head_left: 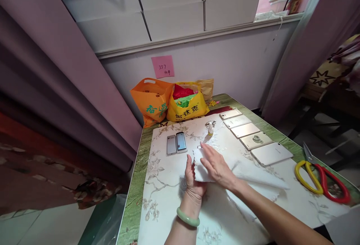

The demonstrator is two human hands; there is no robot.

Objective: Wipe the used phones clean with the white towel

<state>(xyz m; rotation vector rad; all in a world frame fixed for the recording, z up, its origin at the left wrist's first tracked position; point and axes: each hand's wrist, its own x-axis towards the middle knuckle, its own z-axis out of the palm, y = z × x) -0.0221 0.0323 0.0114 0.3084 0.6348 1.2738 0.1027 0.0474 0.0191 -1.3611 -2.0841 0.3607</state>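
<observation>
My left hand (194, 183), with a green bangle at the wrist, is held palm up with its thumb raised beside a white cloth (244, 172). Its fingers are hidden beneath the cloth; the small edge of something (199, 146) shows past it, too little to name. My right hand (217, 164) presses the cloth down from above, fingers bent over it. The rest of the cloth spreads to the right under my forearm. Just beyond my hands stands a small white-capped bottle (210, 129). Two small phones, a grey one (171, 145) and one with a lit-looking screen (181, 142), lie to the left.
Several phones (271, 153) lie in a row on the right. Scissors (319, 179) with yellow and red handles rest near the right edge. An orange bag (152, 100) and a yellow bag (187, 106) stand at the back of the table (157, 203), below a pink note (163, 66).
</observation>
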